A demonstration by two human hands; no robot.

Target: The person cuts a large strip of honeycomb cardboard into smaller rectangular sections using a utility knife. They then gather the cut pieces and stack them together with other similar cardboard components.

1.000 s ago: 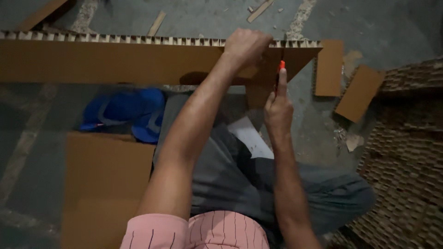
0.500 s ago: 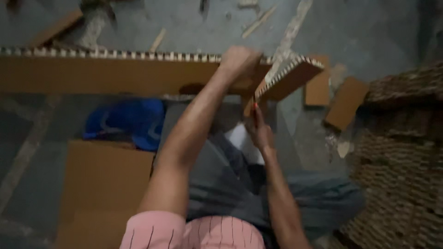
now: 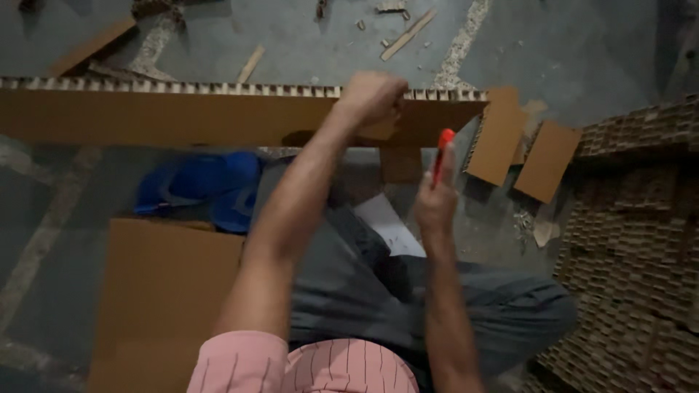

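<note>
Your left hand [image 3: 373, 98] clamps the top edge of the long honeycomb cardboard strip [image 3: 182, 115] standing on edge across the concrete floor [image 3: 306, 40]. Your right hand [image 3: 435, 207] grips an orange utility knife [image 3: 441, 151], just below the strip's right end.

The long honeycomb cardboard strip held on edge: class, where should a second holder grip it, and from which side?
Probably grip the long honeycomb cardboard strip along its free left stretch, pinching the flat faces from above over the open-cell top edge. The left hand already clamps the right part, and the right hand holds an orange cutter there.
</note>
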